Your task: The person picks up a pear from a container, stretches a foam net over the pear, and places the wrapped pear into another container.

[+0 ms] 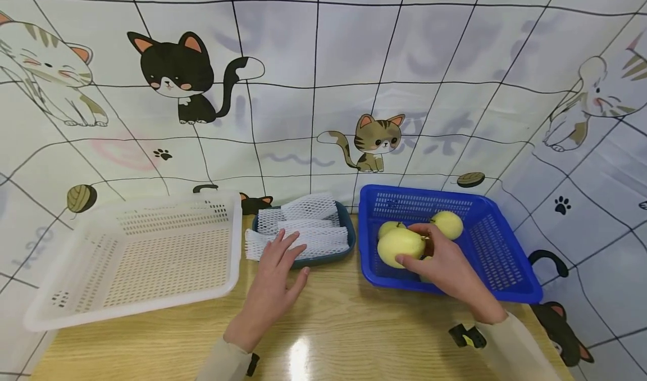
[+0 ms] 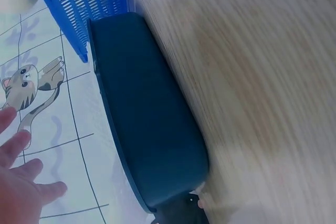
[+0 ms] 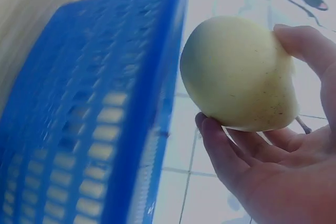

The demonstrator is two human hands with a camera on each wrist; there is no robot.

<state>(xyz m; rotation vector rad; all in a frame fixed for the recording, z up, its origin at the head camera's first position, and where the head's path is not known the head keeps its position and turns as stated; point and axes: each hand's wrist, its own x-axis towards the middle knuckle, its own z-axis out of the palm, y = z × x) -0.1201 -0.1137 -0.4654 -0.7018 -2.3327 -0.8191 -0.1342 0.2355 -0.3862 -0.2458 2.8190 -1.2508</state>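
Observation:
My right hand (image 1: pixel 447 266) grips a pale yellow pear (image 1: pixel 401 247) above the blue basket (image 1: pixel 371 201). In the right wrist view the thumb and fingers press opposite sides of this pear (image 3: pixel 239 74), its stem towards the palm. Other pears lie in the basket, one yellow pear (image 1: pixel 447 225) at the back and others partly hidden below the held one. My left hand (image 1: pixel 270 291), fingers spread, is over the front of a dark teal tray (image 1: pixel 350 229) holding white foam net sleeves (image 1: pixel 313 240). Whether its fingertips touch the sleeves, I cannot tell.
A white perforated basket (image 1: pixel 172 263) stands on the left of the wooden table (image 1: pixel 343 325). Behind everything hangs a white gridded sheet (image 1: pixel 283 117) with cat drawings. The teal tray sits between the two baskets.

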